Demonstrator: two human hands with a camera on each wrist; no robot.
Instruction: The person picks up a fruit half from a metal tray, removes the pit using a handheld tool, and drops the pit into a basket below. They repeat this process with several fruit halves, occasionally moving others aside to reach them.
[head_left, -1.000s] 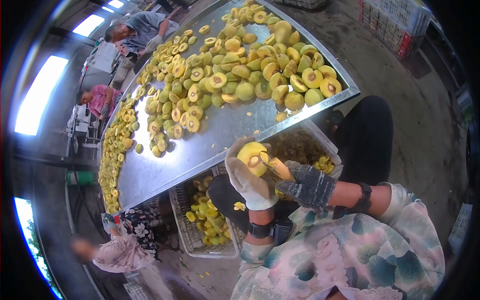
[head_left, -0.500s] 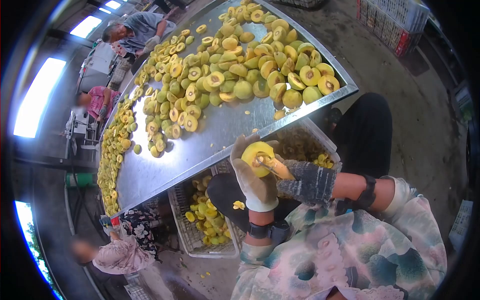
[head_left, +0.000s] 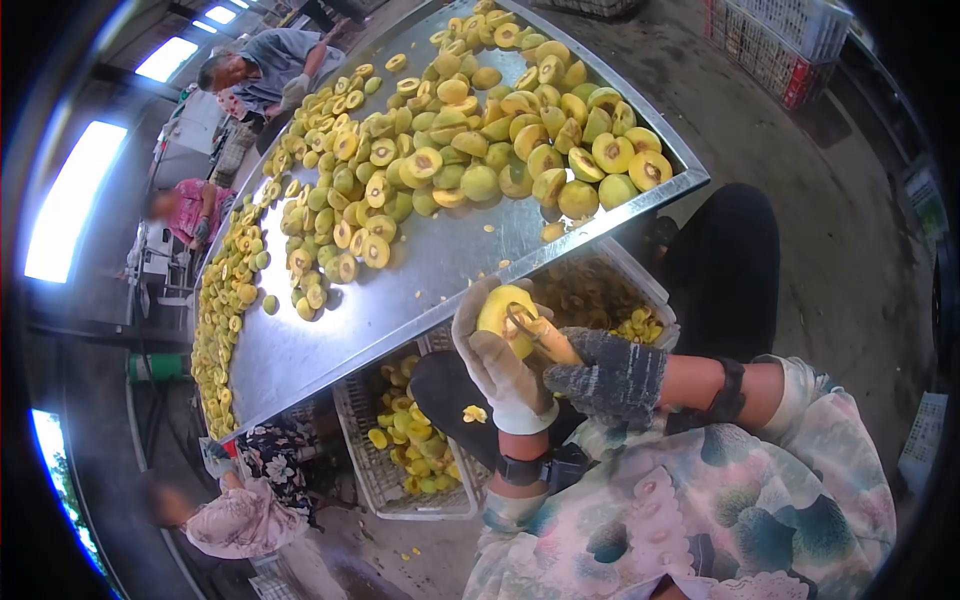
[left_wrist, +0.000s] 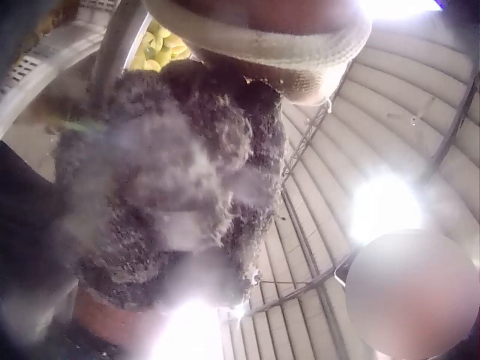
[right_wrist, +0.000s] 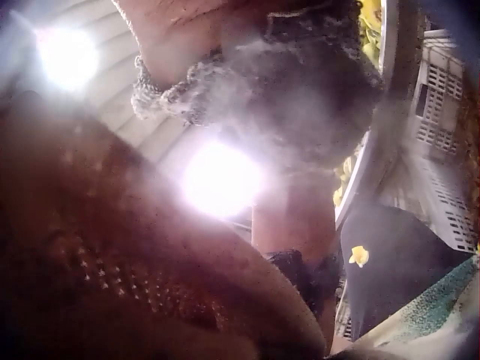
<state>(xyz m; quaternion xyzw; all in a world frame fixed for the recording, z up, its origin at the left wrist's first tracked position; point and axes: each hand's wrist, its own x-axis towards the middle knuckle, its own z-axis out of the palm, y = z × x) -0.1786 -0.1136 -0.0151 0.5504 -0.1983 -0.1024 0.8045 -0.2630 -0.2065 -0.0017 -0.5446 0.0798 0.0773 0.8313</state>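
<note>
In the head view my left hand, in a pale glove, cradles a yellow peach half with its cut face toward my right hand. My right hand, in a dark grey knit glove, grips the light wooden handle of a pitting tool. The tool's curved metal loop lies at the cut face, around the middle of the fruit. Close up in the left wrist view, the grey glove fills the middle and hides the fruit. The right wrist view shows the grey glove blurred by glare; the tool is hidden there.
A metal table with a raised rim holds many halved peaches. Below its edge stand a crate of yellow pieces and another crate of scraps. A peach scrap lies on my dark trouser leg. Other people work along the table's far side.
The peach half has tilted in my left hand, and the tool's loop has shifted across its cut face. Both hands have moved slightly to the left in the head view.
</note>
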